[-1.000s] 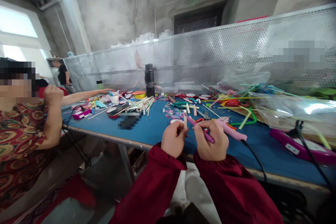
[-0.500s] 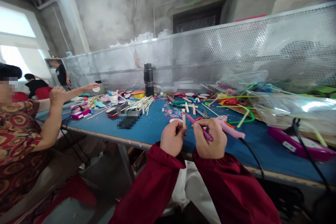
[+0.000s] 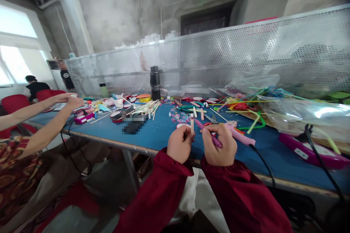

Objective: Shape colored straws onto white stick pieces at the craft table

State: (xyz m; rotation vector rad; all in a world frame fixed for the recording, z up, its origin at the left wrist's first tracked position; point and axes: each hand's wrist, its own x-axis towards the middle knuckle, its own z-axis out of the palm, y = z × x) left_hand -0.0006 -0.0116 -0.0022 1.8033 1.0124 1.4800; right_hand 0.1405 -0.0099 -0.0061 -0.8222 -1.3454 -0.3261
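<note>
A pale stick point(image 3: 192, 123) stands upright, pinched in the closed left hand point(image 3: 179, 143); the right hand point(image 3: 219, 145), also closed, angles a purple pipe cleaner point(image 3: 208, 134) against it, above the near edge of the blue tabletop point(image 3: 153, 134), beside a pink glue gun point(image 3: 240, 135).

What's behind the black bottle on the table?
Behind the black bottle stands a holed metal screen. White stuff pokes up over its top edge; whatever sits low behind the screen is hidden.
</note>
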